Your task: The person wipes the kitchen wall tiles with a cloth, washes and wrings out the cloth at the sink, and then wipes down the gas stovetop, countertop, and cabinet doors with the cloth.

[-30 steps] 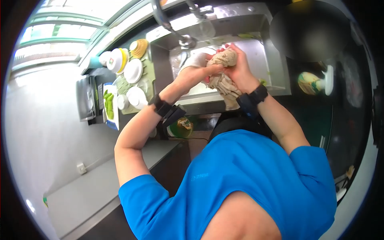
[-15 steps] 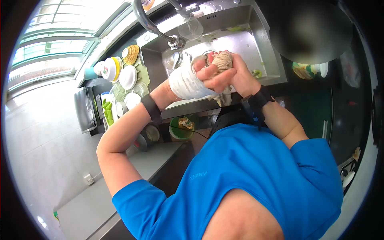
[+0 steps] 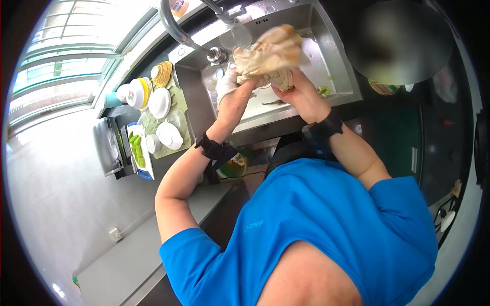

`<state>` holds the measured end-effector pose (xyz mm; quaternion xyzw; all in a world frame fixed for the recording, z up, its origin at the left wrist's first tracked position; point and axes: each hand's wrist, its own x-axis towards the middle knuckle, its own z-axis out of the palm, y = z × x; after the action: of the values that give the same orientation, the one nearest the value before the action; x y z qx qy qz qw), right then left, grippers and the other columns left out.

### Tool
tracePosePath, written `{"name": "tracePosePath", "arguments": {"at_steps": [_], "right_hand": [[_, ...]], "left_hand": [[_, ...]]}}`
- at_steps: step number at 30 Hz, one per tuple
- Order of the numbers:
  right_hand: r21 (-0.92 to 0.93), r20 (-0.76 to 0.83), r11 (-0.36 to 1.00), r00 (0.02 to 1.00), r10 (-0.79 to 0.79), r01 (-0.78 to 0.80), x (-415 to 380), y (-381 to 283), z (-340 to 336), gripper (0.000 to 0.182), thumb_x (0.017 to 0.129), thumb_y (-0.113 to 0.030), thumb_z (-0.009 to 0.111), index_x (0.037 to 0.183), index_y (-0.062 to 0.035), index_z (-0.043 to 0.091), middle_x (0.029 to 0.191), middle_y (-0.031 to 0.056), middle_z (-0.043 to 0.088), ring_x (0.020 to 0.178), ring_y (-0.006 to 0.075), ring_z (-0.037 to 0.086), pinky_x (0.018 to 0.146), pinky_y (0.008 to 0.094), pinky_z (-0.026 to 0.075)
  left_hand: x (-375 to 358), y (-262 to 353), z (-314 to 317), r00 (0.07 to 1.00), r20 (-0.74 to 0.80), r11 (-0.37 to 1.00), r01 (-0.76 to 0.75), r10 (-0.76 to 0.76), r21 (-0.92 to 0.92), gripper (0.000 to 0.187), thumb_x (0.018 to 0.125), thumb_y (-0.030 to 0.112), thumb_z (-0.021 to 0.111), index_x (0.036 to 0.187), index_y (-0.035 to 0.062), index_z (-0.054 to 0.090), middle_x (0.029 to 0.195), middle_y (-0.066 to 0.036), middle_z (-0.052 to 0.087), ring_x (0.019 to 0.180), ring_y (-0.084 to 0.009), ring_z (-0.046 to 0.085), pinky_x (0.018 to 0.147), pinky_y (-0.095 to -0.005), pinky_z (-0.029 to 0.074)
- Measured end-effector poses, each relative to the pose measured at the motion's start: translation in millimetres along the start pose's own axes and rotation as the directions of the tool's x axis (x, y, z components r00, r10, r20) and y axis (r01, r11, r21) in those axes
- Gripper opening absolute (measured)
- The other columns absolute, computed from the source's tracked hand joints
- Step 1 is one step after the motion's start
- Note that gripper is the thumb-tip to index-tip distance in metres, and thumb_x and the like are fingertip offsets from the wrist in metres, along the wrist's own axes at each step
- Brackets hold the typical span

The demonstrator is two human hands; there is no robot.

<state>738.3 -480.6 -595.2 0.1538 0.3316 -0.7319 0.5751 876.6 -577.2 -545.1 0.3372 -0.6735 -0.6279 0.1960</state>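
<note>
Steel sink [image 3: 334, 56] below, tan cloth [image 3: 268, 53] over it, gripped by my left hand [image 3: 236, 102] and right hand [image 3: 302, 97]; I'd call it light, limp, best held by bunched lower folds.

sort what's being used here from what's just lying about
In use, it seems:
- tan cloth, held by left hand and right hand
- sink, beneath it

Lying about:
- white bowl
- green pods
- clear plastic bag
</note>
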Motion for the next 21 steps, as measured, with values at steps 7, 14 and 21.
{"name": "tracePosePath", "arguments": {"at_steps": [7, 14, 21], "right_hand": [[0.079, -0.177, 0.888, 0.883, -0.435, 0.453, 40.1, 3.4, 6.9, 0.040, 0.097, -0.044, 0.061, 0.098, -0.0044, 0.054, 0.086, 0.0078, 0.062, 0.072, 0.0179, 0.061, 0.069, 0.0333, 0.053], [-0.266, 0.269, 0.721, 0.767, -0.582, 0.640, 21.2, -2.1, 31.4, 0.048, 0.101, -0.042, 0.055, 0.067, -0.0077, 0.049, 0.067, 0.0050, 0.056, 0.064, 0.0153, 0.057, 0.068, 0.0327, 0.051], [-0.510, 0.419, 0.572, 0.766, -0.488, 0.643, 12.9, 4.7, 36.9, 0.043, 0.100, -0.037, 0.056, 0.082, 0.0001, 0.067, 0.063, 0.0012, 0.057, 0.063, 0.0061, 0.051, 0.059, 0.0253, 0.044]], "left_hand": [[18.3, -6.9, -6.8, 0.990, 0.024, 0.988, 0.142, -0.141, -0.065, 0.041, 0.094, 0.030, 0.067, 0.124, 0.0023, 0.062, 0.104, -0.004, 0.066, 0.085, -0.0100, 0.058, 0.073, -0.0249, 0.046], [48.9, -20.0, -31.9, 0.878, 0.126, 0.886, 0.452, -0.463, 0.104, 0.048, 0.088, 0.050, 0.066, 0.111, 0.0084, 0.069, 0.090, -0.003, 0.064, 0.072, -0.0099, 0.050, 0.058, -0.0254, 0.033], [64.8, 1.0, -35.1, 0.849, 0.220, 0.832, 0.361, -0.480, 0.421, 0.039, 0.085, 0.045, 0.065, 0.104, 0.0112, 0.070, 0.077, 0.000, 0.060, 0.055, -0.0060, 0.044, 0.044, -0.0248, 0.027]]}}
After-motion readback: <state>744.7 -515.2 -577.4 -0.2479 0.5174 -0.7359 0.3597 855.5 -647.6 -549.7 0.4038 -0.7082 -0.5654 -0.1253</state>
